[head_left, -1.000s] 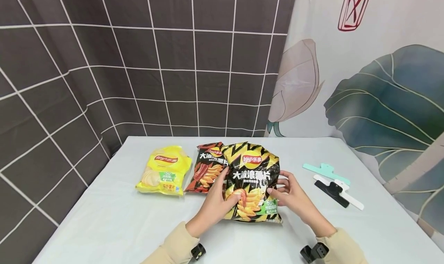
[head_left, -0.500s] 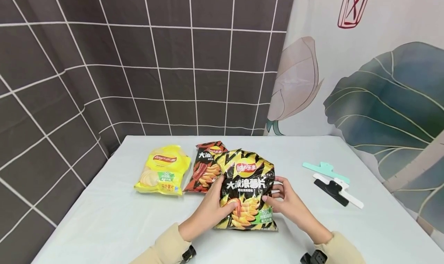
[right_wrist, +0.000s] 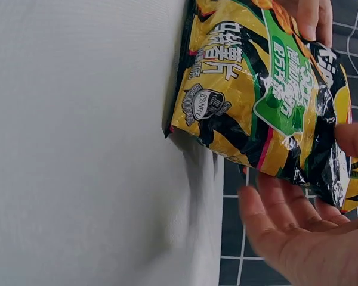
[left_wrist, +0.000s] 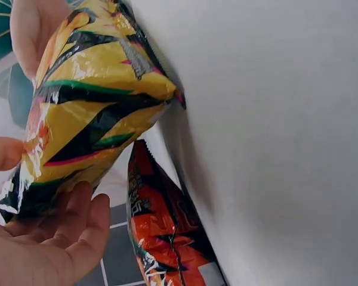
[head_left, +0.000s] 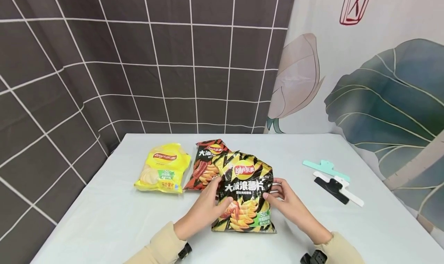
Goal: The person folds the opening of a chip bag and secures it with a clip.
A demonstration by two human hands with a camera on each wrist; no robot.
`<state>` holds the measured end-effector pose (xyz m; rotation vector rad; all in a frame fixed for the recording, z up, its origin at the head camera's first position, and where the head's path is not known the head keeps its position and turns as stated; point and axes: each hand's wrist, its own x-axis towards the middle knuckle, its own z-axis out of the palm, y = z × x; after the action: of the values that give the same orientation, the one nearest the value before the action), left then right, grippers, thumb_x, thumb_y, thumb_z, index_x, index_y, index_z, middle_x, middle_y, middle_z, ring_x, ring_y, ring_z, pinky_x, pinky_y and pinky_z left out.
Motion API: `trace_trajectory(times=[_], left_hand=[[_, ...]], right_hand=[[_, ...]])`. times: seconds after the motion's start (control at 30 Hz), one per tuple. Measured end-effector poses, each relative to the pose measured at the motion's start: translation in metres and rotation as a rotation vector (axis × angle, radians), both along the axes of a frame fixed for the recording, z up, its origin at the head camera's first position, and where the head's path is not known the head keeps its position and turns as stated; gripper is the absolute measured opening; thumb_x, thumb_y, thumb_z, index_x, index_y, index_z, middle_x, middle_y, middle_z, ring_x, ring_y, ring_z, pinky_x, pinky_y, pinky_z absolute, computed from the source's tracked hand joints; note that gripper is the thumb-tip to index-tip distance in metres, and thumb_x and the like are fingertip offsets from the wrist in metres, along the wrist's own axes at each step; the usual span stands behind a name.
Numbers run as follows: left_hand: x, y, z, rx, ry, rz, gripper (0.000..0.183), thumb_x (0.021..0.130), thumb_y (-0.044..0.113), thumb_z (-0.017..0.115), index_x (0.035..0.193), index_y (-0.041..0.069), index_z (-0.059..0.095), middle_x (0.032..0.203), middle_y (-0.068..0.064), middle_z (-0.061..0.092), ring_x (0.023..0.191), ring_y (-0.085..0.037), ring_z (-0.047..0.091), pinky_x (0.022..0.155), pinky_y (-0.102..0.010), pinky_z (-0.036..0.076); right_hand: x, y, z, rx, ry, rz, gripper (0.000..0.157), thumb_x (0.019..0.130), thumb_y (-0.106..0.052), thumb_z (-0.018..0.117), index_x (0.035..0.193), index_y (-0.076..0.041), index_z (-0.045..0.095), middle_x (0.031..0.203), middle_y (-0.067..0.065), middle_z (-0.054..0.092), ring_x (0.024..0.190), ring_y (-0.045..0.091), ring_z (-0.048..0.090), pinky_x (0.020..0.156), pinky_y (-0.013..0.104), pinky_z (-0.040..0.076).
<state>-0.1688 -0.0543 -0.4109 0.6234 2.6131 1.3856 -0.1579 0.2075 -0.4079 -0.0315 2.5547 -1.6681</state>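
A black and yellow bag of potato chips (head_left: 244,192) stands tilted back in front of me, its bottom edge close to the white table. My left hand (head_left: 204,208) holds it by one side, thumb on the printed front and fingers along the edge. On the opposite side my right hand (head_left: 289,202) grips it the same way, thumb in front and fingers round the edge. In the left wrist view the yellow striped side of the bag bulges between the left thumb and fingers. The right wrist view shows its green label and lower seam.
Behind the held bag lies a red and black chip bag (head_left: 204,167), partly covered by it. Left of that is a yellow chip bag (head_left: 163,171). On the right lie a mint bag clip (head_left: 326,168), a black one (head_left: 331,190) and a white one (head_left: 354,197).
Both hands have brought the black and yellow bag nearer to me and slightly left. The left thumb has shifted a little toward the bag's left side. The other bags and the clips stay put.
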Motion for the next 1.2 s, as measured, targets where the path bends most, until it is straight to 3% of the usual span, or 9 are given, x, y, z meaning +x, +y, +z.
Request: trace_trajectory(times=[0.17, 0.27, 0.37, 0.43, 0.53, 0.67, 0.9, 1.03, 1.2], left_hand=[[-0.005, -0.004, 0.001, -0.006, 0.046, 0.046, 0.065, 0.097, 0.045, 0.051, 0.147, 0.007, 0.034, 0.148, -0.017, 0.039, 0.134, -0.034, 0.042, 0.102, -0.049, 0.045], [-0.009, -0.007, 0.005, 0.007, 0.114, 0.07, 0.047, 0.098, 0.039, 0.052, 0.134, 0.01, 0.049, 0.124, -0.006, 0.059, 0.112, -0.02, 0.057, 0.091, -0.035, 0.051], [-0.012, -0.01, 0.011, 0.013, 0.208, 0.1, 0.027, 0.097, 0.031, 0.055, 0.117, 0.014, 0.061, 0.1, 0.007, 0.062, 0.091, -0.008, 0.058, 0.079, -0.025, 0.051], [-0.014, -0.011, 0.015, -0.003, 0.276, 0.131, 0.018, 0.096, 0.027, 0.057, 0.108, 0.015, 0.065, 0.094, 0.01, 0.062, 0.088, -0.007, 0.058, 0.079, -0.026, 0.05], [-0.017, -0.012, 0.02, -0.024, 0.379, 0.156, 0.015, 0.094, 0.022, 0.06, 0.104, 0.013, 0.067, 0.098, 0.007, 0.065, 0.095, -0.011, 0.06, 0.086, -0.033, 0.05], [-0.022, -0.011, 0.026, -0.041, 0.523, 0.12, 0.017, 0.093, 0.017, 0.06, 0.107, 0.01, 0.067, 0.109, 0.0, 0.064, 0.108, -0.019, 0.057, 0.098, -0.042, 0.045], [-0.034, -0.007, 0.035, -0.097, 0.762, 0.043, 0.029, 0.091, 0.014, 0.061, 0.119, 0.004, 0.063, 0.119, -0.009, 0.062, 0.114, -0.024, 0.053, 0.1, -0.041, 0.043], [-0.04, -0.002, 0.043, -0.127, 0.795, 0.017, 0.037, 0.092, 0.015, 0.061, 0.127, 0.003, 0.059, 0.126, -0.011, 0.06, 0.12, -0.026, 0.053, 0.104, -0.043, 0.043], [-0.046, 0.006, 0.055, -0.191, 0.766, -0.007, 0.038, 0.094, 0.018, 0.06, 0.131, 0.006, 0.057, 0.131, -0.011, 0.059, 0.126, -0.026, 0.052, 0.107, -0.042, 0.041]], right_hand=[[-0.003, 0.001, 0.001, -0.042, 0.012, -0.042, 0.049, 0.096, -0.023, 0.058, 0.133, 0.003, 0.04, 0.125, 0.019, 0.056, 0.113, 0.025, 0.058, 0.09, 0.02, 0.05], [-0.005, 0.002, 0.0, -0.083, 0.009, -0.051, 0.047, 0.097, -0.023, 0.055, 0.134, 0.003, 0.041, 0.13, 0.022, 0.054, 0.111, 0.023, 0.059, 0.089, 0.022, 0.052], [-0.007, 0.004, 0.0, -0.129, 0.001, -0.057, 0.05, 0.099, -0.025, 0.053, 0.139, 0.001, 0.037, 0.134, 0.023, 0.051, 0.105, 0.016, 0.061, 0.088, 0.026, 0.053], [-0.008, 0.006, 0.0, -0.154, -0.009, -0.063, 0.052, 0.1, -0.025, 0.052, 0.143, -0.004, 0.033, 0.134, 0.022, 0.051, 0.1, 0.011, 0.061, 0.086, 0.027, 0.054], [-0.009, 0.007, 0.0, -0.169, -0.021, -0.078, 0.054, 0.1, -0.024, 0.051, 0.148, -0.01, 0.03, 0.129, 0.02, 0.054, 0.092, 0.007, 0.06, 0.082, 0.027, 0.055], [-0.009, 0.007, 0.001, -0.173, -0.02, -0.094, 0.051, 0.101, -0.023, 0.049, 0.148, -0.011, 0.032, 0.12, 0.016, 0.057, 0.092, 0.006, 0.059, 0.08, 0.026, 0.055], [-0.012, 0.006, 0.002, -0.186, 0.004, -0.11, 0.045, 0.102, -0.023, 0.047, 0.142, -0.005, 0.039, 0.117, 0.011, 0.058, 0.09, 0.006, 0.058, 0.081, 0.026, 0.054], [-0.013, 0.007, 0.002, -0.208, 0.023, -0.119, 0.044, 0.101, -0.024, 0.05, 0.138, -0.003, 0.043, 0.115, 0.006, 0.059, 0.089, 0.004, 0.058, 0.08, 0.024, 0.054], [-0.013, 0.006, 0.003, -0.231, 0.026, -0.122, 0.041, 0.101, -0.024, 0.05, 0.135, -0.002, 0.046, 0.112, 0.002, 0.061, 0.091, 0.003, 0.059, 0.08, 0.023, 0.053]])
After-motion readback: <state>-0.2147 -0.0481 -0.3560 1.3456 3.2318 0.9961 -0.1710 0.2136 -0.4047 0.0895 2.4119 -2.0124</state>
